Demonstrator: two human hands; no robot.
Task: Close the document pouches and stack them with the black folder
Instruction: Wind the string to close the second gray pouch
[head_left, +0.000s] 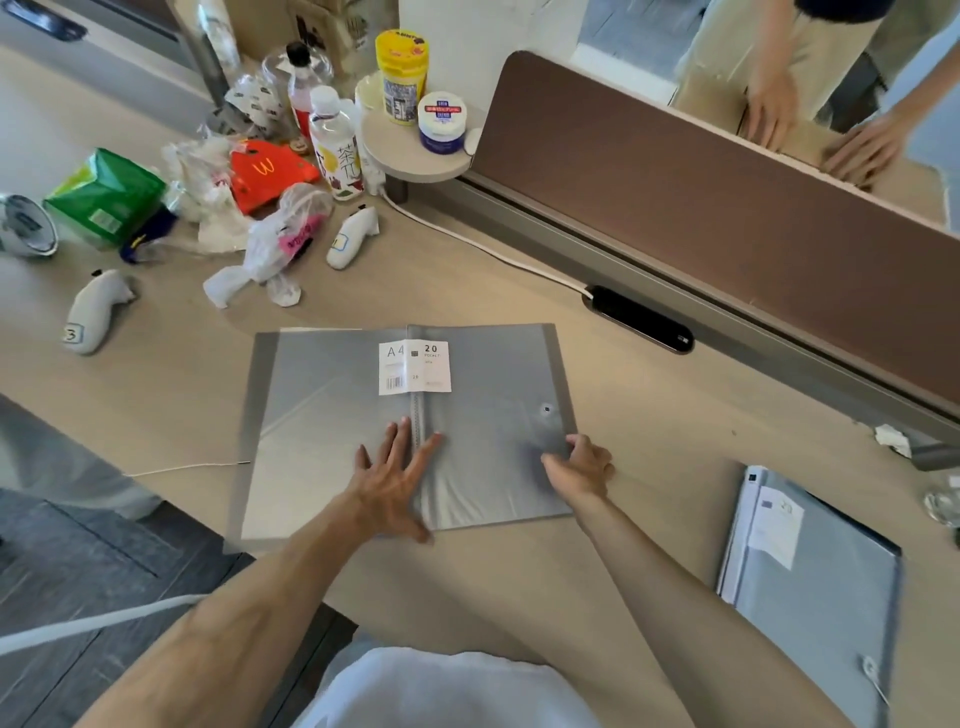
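A grey translucent document pouch (332, 410) lies spread open on the wooden desk, a white "A4 20 pocket" label (414, 367) across its spine. My left hand (397, 478) presses flat on the spine area with fingers apart. My right hand (582, 465) grips the right-hand edge of the pouch near a round snap button (546, 409). At the desk's right, a stack of closed grey pouches (815, 571) rests on a dark folder, of which only the edge (896, 551) shows.
Clutter fills the far left: bottles (337, 150), a green packet (106, 200), plastic bags, an orange bag, two white controllers (96, 312). A brown divider (701, 187) runs along the back, with a cable and a black grommet (641, 319). Another person's hands (810, 124) work behind it.
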